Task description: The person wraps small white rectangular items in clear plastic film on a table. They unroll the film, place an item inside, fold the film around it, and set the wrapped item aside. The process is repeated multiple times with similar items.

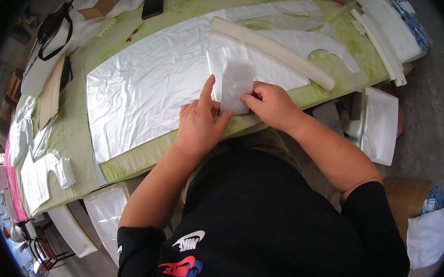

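A small folded piece of translucent white plastic film (237, 87) stands up between my hands near the table's front edge. My right hand (274, 104) pinches its lower right side between thumb and fingers. At the lower left corner, my left hand (202, 120) holds it with the thumb and curled fingers, its index finger pointing up. Behind it, a large wrinkled sheet of white plastic film (138, 86) is spread over the table, with a curved cut-out at its right end. Lying diagonally across that sheet is a long cream-coloured tube (274, 53).
A pale green patterned cloth covers the table (129, 168). A phone (153, 5) lies at the back. To the left are a black bag (54, 28), a cardboard piece (52, 94) and folded plastic pieces (39, 180). White rods (380, 45) lie right; a white bin (381, 124) stands below.
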Demonstrator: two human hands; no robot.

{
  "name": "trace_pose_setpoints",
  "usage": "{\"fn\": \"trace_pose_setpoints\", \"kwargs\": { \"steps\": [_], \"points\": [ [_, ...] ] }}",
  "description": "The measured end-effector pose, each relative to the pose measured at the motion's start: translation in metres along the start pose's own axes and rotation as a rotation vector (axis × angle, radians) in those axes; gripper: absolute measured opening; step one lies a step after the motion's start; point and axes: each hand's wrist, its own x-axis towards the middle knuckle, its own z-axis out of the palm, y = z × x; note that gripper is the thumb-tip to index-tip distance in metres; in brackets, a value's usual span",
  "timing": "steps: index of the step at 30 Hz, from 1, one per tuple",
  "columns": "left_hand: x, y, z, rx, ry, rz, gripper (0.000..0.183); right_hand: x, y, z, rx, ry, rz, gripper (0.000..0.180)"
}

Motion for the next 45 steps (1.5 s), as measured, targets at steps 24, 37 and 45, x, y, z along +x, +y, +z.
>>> {"fn": "trace_pose_setpoints", "kwargs": {
  "steps": [24,37,45],
  "points": [
    [0.015,0.006,0.007,0.487,-0.208,0.209,0.092,-0.021,-0.017,0.012,-0.033,-0.031,0.077,0.04],
    [-0.015,-0.004,0.004,0.434,-0.151,0.263,0.091,-0.044,-0.006,0.037,-0.338,0.136,-0.456,0.03],
    [-0.015,-0.005,0.007,0.455,-0.102,0.289,0.09,-0.035,-0.006,0.039,-0.167,0.126,-0.374,0.008]
  ]
}}
